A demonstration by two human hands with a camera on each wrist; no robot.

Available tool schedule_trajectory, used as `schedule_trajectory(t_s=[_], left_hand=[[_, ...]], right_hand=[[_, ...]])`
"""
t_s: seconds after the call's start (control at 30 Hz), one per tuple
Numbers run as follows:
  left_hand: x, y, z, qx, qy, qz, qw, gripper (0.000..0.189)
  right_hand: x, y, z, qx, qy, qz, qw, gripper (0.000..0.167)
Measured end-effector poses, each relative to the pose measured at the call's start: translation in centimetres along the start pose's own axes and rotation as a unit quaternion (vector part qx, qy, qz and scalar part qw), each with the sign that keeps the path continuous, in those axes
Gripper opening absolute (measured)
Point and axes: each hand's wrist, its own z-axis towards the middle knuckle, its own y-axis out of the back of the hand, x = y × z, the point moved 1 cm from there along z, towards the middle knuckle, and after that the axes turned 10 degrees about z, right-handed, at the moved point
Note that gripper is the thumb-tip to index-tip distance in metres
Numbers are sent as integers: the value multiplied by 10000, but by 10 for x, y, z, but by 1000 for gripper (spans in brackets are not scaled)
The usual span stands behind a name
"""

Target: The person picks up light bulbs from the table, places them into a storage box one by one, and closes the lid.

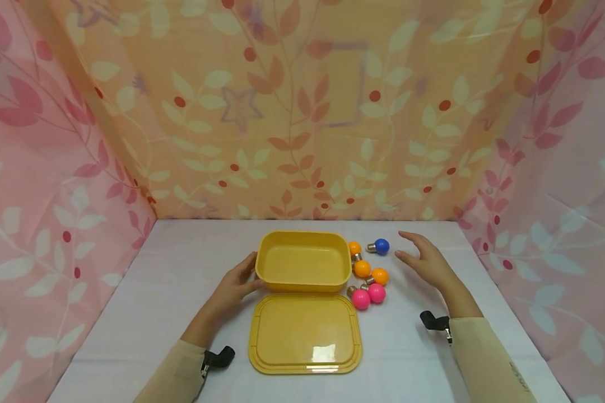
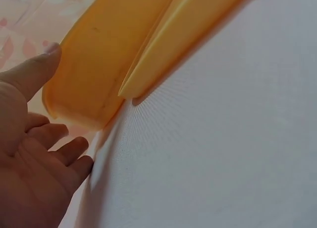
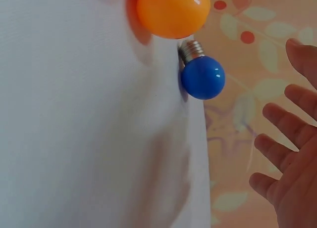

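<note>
Head view: judging by layout, work is sitting at an early stage; the yellow lid [image 1: 305,331] is already lying off, flat on the white counter [image 1: 146,313], between the hands and nearer the person than the box; the open yellow box [image 1: 302,287] is standing just right of the left hand [image 1: 236,284], nothing showing inside it; six bulbs are lying outside, so filling and lidding are both looking undone; three orange bulbs [image 1: 362,269] and two pink bulbs [image 1: 361,300] are clustering between the hands, off the box's right side; the blue bulb [image 1: 382,247] is lying closest to the right hand [image 1: 430,266], just left of it; the right hand is hanging there with thumb and fingers apart, gripping nothing.

Left wrist view: thumb is resting at the box's end wall, fingers are bending loosely without wrapping it; can't tell whether fingertips are touching; box interior isn't showing.

Right wrist view: fingers are spreading apart, holding nothing; the blue bulb is lying near the fingertips, not touching; one orange bulb is partly showing, farther from the hand; no container is showing.
</note>
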Motion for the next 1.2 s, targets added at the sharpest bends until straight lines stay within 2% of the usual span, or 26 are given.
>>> schedule_trajectory(t_s=[0.13,0.3,0.6,0.87,1.2], left_hand=[[5,-2,0,-171,19,-12,9999,88],[3,-4,-1,-296,19,95,9995,86],[2,-6,-2,-480,14,201,9986,85],[4,-9,-2,-535,33,168,9984,81],[6,-7,-3,-622,33,61,9980,76]], right_hand=[[-4,-3,14,148,-199,159,9996,77],[-8,-8,29,225,-144,451,9986,66],[-16,-20,54,612,-712,842,9920,67],[-20,-30,57,756,-895,850,9895,64],[-19,-35,57,611,-751,728,9926,50]])
